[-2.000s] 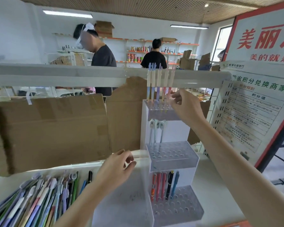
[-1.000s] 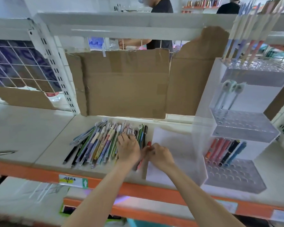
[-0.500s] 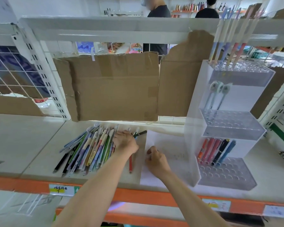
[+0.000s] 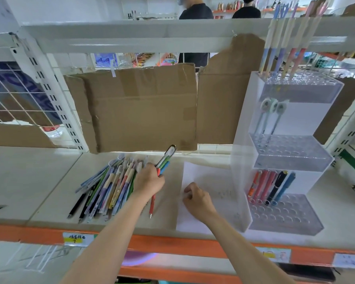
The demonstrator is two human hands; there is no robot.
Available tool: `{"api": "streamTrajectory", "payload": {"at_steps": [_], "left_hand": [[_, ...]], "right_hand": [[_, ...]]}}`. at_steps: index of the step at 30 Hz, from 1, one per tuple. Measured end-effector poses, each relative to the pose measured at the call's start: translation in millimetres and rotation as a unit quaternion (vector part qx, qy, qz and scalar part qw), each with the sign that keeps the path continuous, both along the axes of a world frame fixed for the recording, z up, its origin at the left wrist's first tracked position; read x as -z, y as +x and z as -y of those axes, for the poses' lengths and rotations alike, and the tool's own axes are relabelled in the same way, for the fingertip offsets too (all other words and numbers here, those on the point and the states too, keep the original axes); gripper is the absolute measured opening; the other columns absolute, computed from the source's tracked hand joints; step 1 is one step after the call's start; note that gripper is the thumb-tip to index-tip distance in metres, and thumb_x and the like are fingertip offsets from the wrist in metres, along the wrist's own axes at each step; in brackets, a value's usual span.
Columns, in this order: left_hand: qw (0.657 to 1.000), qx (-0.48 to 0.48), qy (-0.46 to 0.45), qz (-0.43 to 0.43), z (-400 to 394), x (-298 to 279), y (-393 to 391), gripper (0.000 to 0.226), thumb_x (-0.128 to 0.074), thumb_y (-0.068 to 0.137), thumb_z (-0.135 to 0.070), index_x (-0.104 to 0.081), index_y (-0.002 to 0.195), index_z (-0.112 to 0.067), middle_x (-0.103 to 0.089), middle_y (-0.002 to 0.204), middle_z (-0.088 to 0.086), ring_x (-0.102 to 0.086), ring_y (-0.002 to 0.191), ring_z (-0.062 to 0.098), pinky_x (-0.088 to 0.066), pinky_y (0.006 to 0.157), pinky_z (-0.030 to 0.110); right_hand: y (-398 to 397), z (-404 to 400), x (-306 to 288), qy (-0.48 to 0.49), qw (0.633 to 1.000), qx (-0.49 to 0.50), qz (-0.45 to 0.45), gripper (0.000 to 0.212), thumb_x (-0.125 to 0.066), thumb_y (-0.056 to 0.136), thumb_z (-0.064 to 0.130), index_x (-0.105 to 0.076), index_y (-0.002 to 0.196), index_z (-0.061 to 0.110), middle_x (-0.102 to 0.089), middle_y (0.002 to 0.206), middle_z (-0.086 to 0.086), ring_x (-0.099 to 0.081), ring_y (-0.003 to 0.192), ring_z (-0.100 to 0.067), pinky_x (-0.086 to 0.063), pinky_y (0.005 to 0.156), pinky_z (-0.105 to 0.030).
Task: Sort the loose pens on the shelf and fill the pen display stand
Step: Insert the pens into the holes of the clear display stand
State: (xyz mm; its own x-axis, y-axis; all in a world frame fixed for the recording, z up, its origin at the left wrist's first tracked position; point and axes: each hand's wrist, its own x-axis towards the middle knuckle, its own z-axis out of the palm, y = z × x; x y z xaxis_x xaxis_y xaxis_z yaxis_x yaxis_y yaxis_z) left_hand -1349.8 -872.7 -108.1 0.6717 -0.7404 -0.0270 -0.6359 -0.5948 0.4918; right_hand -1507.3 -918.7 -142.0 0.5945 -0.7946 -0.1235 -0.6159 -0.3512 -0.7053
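Yellow shelf tag [image 4: 73, 240] marked "7"; other writing illegible. Loose pens [image 4: 109, 186] piled on shelf [image 4: 39, 181]. Left hand [image 4: 150, 182] grips several pens [image 4: 165, 158], raised above pile. Right hand [image 4: 197, 199] loosely curled on white paper [image 4: 209, 177], holding nothing. Display stand [image 4: 285, 160] at right, partly filled

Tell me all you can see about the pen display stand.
The pen display stand is clear and white plastic, upright, with three stepped tiers of holes. It stands on the shelf, right of the loose pens. Pastel pens fill the top tier's back row, three round-topped pens the middle, five pens the bottom. No hand touches it.
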Motion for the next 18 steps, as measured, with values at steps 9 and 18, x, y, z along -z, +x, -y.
{"api": "streamTrajectory", "payload": {"at_steps": [9, 18], "left_hand": [[0.931, 0.106, -0.335, -0.102, -8.9, -18.2, -39.2, 0.012, -0.059, 0.083, -0.005, -0.049, 0.085, -0.011, -0.044, 0.053, -0.008, -0.042, 0.044, 0.006, -0.028, 0.042, 0.017], [0.922, 0.120, -0.344, -0.133, 1.3, -0.7, -50.0, 0.022, -0.064, 0.076, -0.012, -0.052, 0.093, -0.017, -0.061, 0.066, 0.000, -0.058, 0.059, 0.017, -0.043, 0.051, 0.031]], "right_hand": [[-0.2, 13.5, -64.6, 0.230, 0.902, -0.021, 0.364, 0.044, -0.069, 0.078, 0.036, -0.050, 0.117, 0.033, -0.063, 0.116, -0.001, -0.061, 0.105, -0.011, -0.049, 0.089, -0.023], [19.0, 9.7, -105.2, 0.063, 0.932, -0.030, 0.357, 0.007, -0.057, 0.087, 0.036, -0.061, 0.093, 0.037, -0.062, 0.082, 0.022, -0.058, 0.086, 0.004, -0.040, 0.073, -0.011]]}}
